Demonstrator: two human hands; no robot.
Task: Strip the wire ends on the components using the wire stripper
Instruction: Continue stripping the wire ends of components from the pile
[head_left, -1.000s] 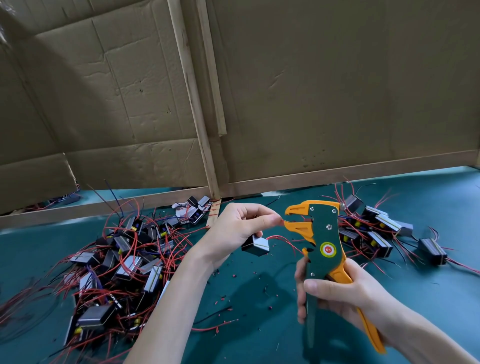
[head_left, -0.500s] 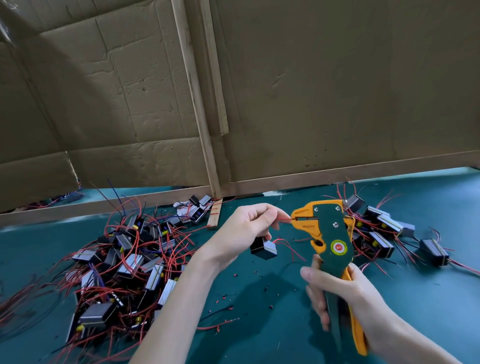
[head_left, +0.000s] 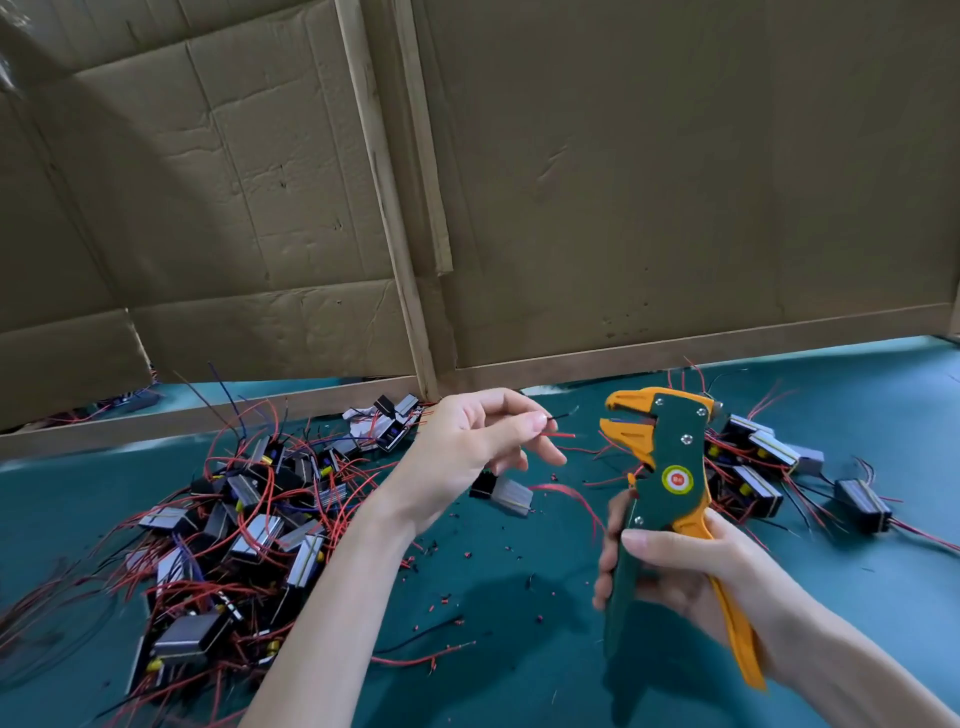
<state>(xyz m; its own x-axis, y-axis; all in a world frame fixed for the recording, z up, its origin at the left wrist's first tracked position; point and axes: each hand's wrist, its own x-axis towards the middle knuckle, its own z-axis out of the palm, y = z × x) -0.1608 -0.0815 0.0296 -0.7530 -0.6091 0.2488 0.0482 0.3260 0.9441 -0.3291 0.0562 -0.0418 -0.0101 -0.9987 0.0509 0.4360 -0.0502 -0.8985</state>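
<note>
Nearest to the camera, the right hand (head_left: 691, 571) grips the wire stripper (head_left: 670, 499). Its fingers are curled around the green handle and the thumb lies across the front, while the orange handle sticks out below the palm. The tool stands nearly upright. Its orange mouth is at the top, stands open and faces left.

Around it the green table (head_left: 519, 665) carries small red and black insulation scraps (head_left: 467, 556) and a loose red wire piece (head_left: 426, 660).

A little farther, the left hand (head_left: 478, 447) is raised above the table. Its thumb and forefinger pinch two wires (head_left: 563, 435), one red and one black, and the other fingers are loosely spread. The free wire tips point to the right, toward the open mouth of the stripper, but do not touch it. Just under this hand is one component (head_left: 506, 491), a small black and grey block. I cannot tell if it hangs or lies on the table.

On the left lies a big heap of components (head_left: 234, 519) with tangled red wires. A smaller group of components (head_left: 753, 467) lies behind the stripper on the right.

At the far end, a cardboard wall (head_left: 675, 182) with a wooden strip (head_left: 384, 208) closes the table.
</note>
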